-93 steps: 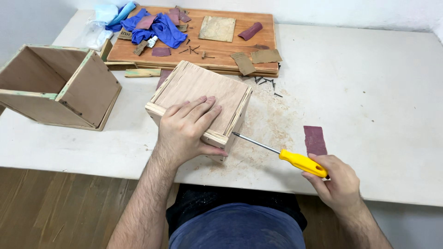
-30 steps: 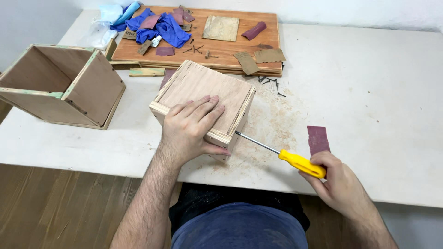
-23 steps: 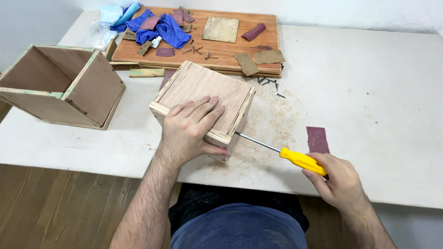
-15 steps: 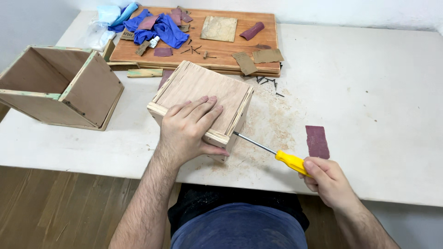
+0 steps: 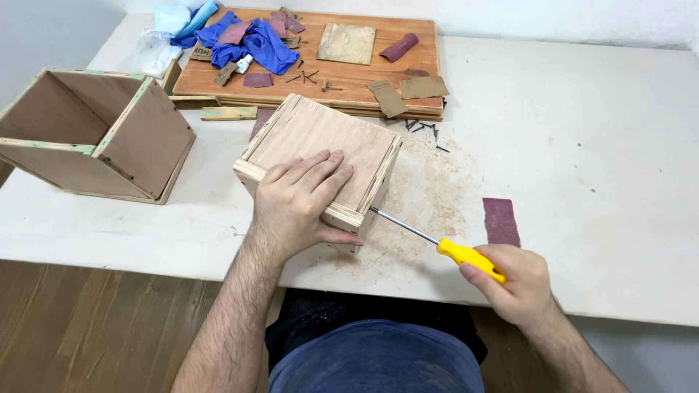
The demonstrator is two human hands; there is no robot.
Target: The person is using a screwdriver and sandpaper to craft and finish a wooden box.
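A small plywood box (image 5: 324, 138) stands on the white table (image 5: 582, 131), closed side up. My left hand (image 5: 298, 204) lies flat on its near corner, fingers spread over the top and thumb against the side. My right hand (image 5: 513, 280) grips the yellow handle of a screwdriver (image 5: 429, 240). The metal shaft runs up and left, and its tip meets the box's right side near the lower corner.
An open wooden box (image 5: 102, 135) lies on its side at the left. A wooden board (image 5: 342, 73) at the back carries blue cloth (image 5: 247, 36), sandpaper pieces and loose screws. A maroon sandpaper strip (image 5: 501, 220) lies right of the sawdust patch. The table's front edge is close.
My right hand has shifted slightly along the screwdriver handle while the tip stays at the box's side. My left hand and the box have stayed in place.
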